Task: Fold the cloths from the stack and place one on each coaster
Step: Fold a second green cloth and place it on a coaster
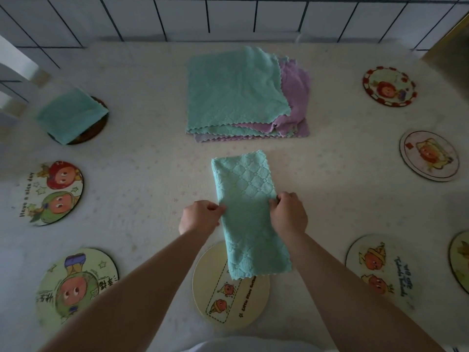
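A teal cloth (247, 209), folded into a long strip, lies lengthwise in front of me on the table. My left hand (200, 217) pinches its left edge and my right hand (288, 213) pinches its right edge, both at mid-length. The strip's near end overlaps a cream coaster (228, 298). Behind it sits the stack of teal and purple cloths (238, 97). At the far left, a folded teal cloth (71, 114) rests on a dark coaster (97, 128).
Round picture coasters ring the table: two more on the left (50, 193) (76, 285), and on the right one (389, 86), another (430, 156), a third (380, 270) and one cut by the edge (460, 260). A tiled wall (228, 16) stands behind.
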